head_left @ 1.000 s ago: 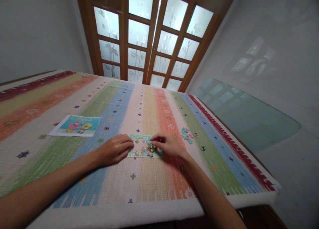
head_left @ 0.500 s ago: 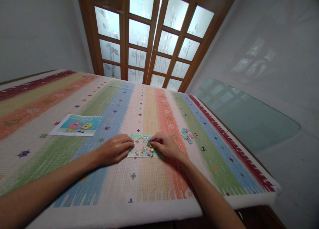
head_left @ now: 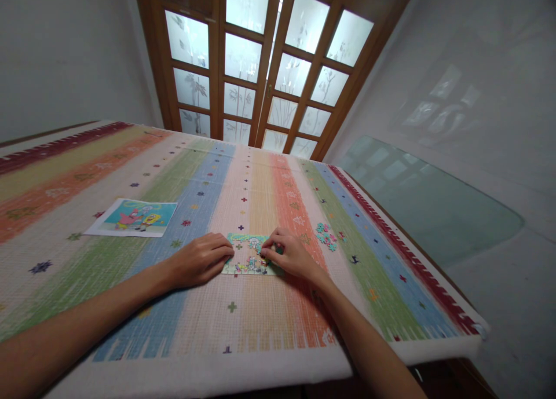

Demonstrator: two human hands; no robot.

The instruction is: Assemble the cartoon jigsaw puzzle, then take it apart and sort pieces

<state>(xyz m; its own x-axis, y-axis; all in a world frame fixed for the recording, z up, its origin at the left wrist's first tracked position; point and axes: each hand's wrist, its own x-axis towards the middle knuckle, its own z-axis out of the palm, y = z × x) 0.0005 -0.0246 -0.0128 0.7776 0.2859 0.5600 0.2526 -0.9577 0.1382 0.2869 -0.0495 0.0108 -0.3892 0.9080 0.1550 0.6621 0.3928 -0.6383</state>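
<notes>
A partly assembled jigsaw puzzle (head_left: 240, 267) lies flat in front of me, with cartoon figures along its lower part and the tablecloth showing through gaps in the middle. My left hand (head_left: 207, 257) rests at its left edge, fingers curled together and pressed against the border. Over the right part, my right hand (head_left: 290, 254) pinches thumb and fingers around a small puzzle piece, mostly hidden by the fingertips. The right edge of the puzzle is covered by this hand. Off to the right sits a loose cluster of turquoise and pink puzzle pieces (head_left: 325, 237).
A printed cartoon picture (head_left: 139, 218) lies on the striped tablecloth (head_left: 208, 324) to the left. The table's front edge runs close below my forearms. Wooden doors with frosted panes (head_left: 241, 57) stand beyond the table, and a pale wall (head_left: 486, 173) is on the right.
My right hand has shifted slightly and its fingers have turned over the puzzle's right part, covering the colourful piece more. My left hand stays in place.
</notes>
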